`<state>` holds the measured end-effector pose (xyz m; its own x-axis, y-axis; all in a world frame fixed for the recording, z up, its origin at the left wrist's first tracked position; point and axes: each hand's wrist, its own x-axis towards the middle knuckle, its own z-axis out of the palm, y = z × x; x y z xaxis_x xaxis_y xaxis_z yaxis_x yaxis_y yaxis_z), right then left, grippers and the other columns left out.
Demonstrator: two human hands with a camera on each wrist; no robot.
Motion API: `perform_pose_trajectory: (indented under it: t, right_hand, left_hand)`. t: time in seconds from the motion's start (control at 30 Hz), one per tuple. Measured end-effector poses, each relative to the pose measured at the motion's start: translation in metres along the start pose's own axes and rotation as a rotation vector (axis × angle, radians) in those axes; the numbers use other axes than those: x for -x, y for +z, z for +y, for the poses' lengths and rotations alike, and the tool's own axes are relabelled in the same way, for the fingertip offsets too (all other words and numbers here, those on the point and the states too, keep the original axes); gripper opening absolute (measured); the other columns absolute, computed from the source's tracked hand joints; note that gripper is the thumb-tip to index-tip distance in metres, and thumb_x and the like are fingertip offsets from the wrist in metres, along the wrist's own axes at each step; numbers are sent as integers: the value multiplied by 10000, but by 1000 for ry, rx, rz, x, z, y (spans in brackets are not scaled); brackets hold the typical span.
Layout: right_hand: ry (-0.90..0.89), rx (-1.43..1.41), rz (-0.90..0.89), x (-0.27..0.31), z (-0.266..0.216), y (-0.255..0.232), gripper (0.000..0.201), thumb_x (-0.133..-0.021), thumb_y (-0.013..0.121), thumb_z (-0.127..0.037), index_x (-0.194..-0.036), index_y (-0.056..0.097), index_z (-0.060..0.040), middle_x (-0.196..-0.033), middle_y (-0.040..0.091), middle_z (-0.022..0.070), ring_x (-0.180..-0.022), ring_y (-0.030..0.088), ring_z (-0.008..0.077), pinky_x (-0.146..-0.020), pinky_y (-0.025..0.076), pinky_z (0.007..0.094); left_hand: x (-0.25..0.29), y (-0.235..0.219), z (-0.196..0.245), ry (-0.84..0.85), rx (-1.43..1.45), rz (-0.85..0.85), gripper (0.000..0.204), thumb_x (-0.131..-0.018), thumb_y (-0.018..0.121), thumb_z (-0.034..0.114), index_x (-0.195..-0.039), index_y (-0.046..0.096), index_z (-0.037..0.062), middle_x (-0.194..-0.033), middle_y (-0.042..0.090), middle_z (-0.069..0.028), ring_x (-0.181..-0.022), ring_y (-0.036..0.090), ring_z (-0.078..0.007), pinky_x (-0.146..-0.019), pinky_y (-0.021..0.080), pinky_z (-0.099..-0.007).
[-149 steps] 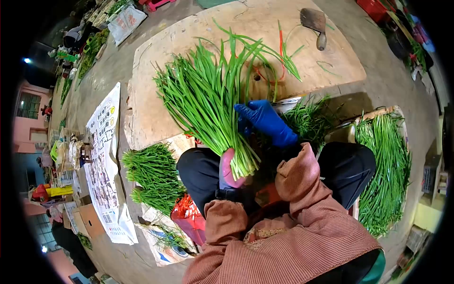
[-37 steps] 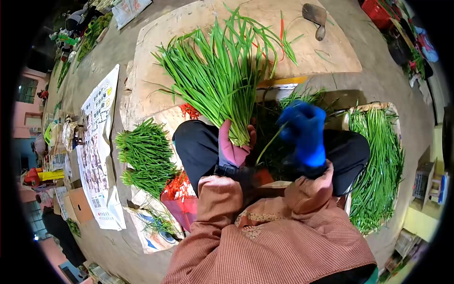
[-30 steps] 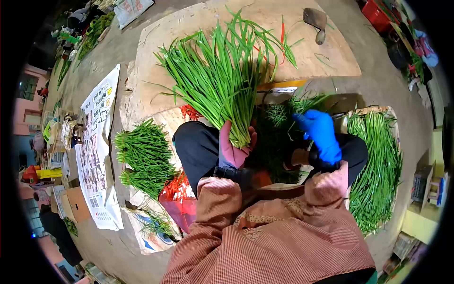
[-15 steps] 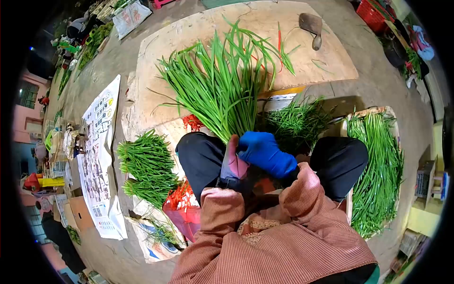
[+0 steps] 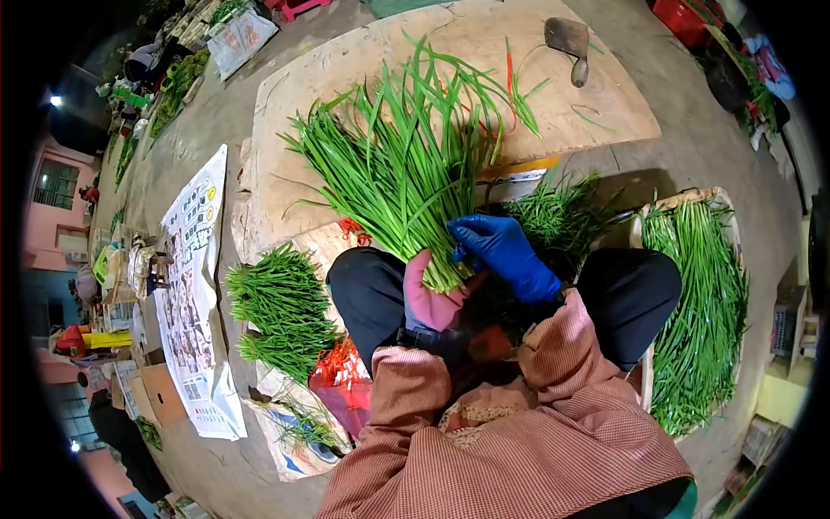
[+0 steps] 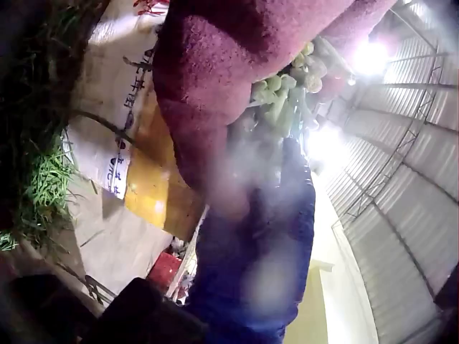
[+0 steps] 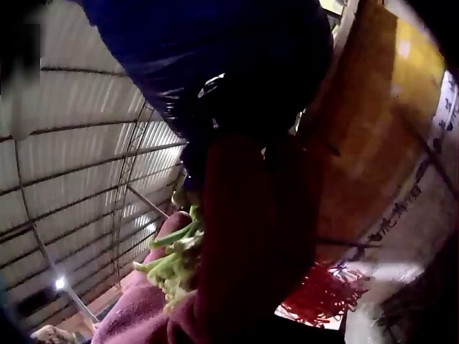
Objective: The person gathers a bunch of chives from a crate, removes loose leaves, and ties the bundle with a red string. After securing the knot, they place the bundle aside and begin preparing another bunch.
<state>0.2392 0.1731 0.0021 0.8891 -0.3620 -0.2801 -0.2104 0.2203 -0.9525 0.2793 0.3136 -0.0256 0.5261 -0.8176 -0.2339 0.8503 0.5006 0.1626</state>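
In the head view a large fan of long green stalks point(image 5: 389, 173) spreads from the lap up over the board point(image 5: 346, 52). The left hand point(image 5: 432, 298), in a pink glove, grips the bundle round its cut ends. Beside it, the right hand point(image 5: 510, 259) in a blue glove has bent fingers against the bundle's right side, just above the pink glove; whether they pinch a stalk is hidden. The left wrist view shows pale stalk ends point(image 6: 287, 86) between the pink glove point(image 6: 215, 72) and the blue one point(image 6: 251, 272). Pale ends point(image 7: 172, 265) also show in the right wrist view.
A cleaver point(image 5: 568, 39) and red ties point(image 5: 509, 73) lie on the board. Cut stalks point(image 5: 281, 303) stand in bundles at the left, near a red bag point(image 5: 346, 394). At the right is a box of long stalks point(image 5: 699, 311); loose greens point(image 5: 562, 212) lie between.
The right hand swung out to the right with a stalk, then came back to the bundle, and now sits slightly higher and further right than half a second ago. The left hand keeps its grip.
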Motion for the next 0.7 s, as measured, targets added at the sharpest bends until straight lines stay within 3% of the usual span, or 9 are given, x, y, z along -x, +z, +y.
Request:
perform_pose_trajectory:
  t: [0.03,0.13,0.2,0.33,0.4,0.5,0.57,0.63,0.7]
  right_hand:
    - [3,-4,0,1,5,-2,238,-834,617,-160,-1023,623,-15,-715,640,23,-575,559,59,-501,448,204]
    - [-105,-60,73,2,16,-5,263,-841,606,-178,-1039,611,-6,-817,647,48,-665,585,75,-561,477,215]
    - [-234,66,137,1,25,-5,282,-810,635,-188,-1026,617,-9,-894,652,93,-745,620,125,-619,494,253]
    - [-319,359,162,-16,8,-7,288,-808,632,-136,-1060,602,0,-878,643,69,-682,603,114,-642,488,231]
    - [-473,583,166,-25,-13,-5,313,-769,665,-169,-1033,616,-9,-880,645,94,-726,622,148,-664,490,248]
    - [-343,658,84,-40,-25,2,322,-737,689,-212,-1005,635,-41,-879,638,108,-763,629,170,-679,490,267]
    - [-378,645,89,-55,-11,5,277,-730,692,-222,-933,647,-40,-842,638,106,-737,626,177,-661,487,290]
    - [-560,926,104,-58,-7,6,237,-731,686,-210,-861,636,-18,-803,635,99,-704,620,184,-628,481,299]
    - [-555,828,114,-56,-5,6,205,-737,681,-182,-829,627,-7,-774,632,81,-672,609,167,-606,476,289]
  left_hand:
    - [0,5,-1,10,-23,72,427,-854,455,322,-1210,460,86,-1123,556,-100,-1045,516,-276,-904,358,-580]
    - [-1,2,0,17,-19,78,452,-844,465,330,-1230,449,95,-1160,546,-96,-1058,514,-299,-906,333,-612]
    - [-1,-2,1,-2,-7,10,488,-866,426,346,-1282,389,93,-1238,495,-109,-1106,485,-314,-921,325,-604]
    - [-4,-5,2,-25,2,-76,481,-869,416,355,-1264,402,81,-1223,502,-133,-1116,474,-337,-930,322,-600]
    - [-3,2,1,-66,29,22,475,-866,421,358,-1244,422,70,-1208,507,-156,-1112,470,-365,-927,324,-598]
    - [-2,0,1,-53,8,15,470,-862,429,360,-1221,446,57,-1193,515,-167,-1107,469,-381,-926,323,-597]
    - [-5,-6,-1,-15,23,6,460,-862,433,349,-1200,460,39,-1178,527,-162,-1093,478,-383,-925,325,-595]
    - [-10,-16,-1,186,-152,186,461,-860,435,346,-1200,458,36,-1174,529,-158,-1090,476,-387,-921,327,-597]
    - [-6,-18,-2,170,-186,214,497,-855,427,366,-1236,431,48,-1190,516,-161,-1091,486,-358,-907,353,-554]
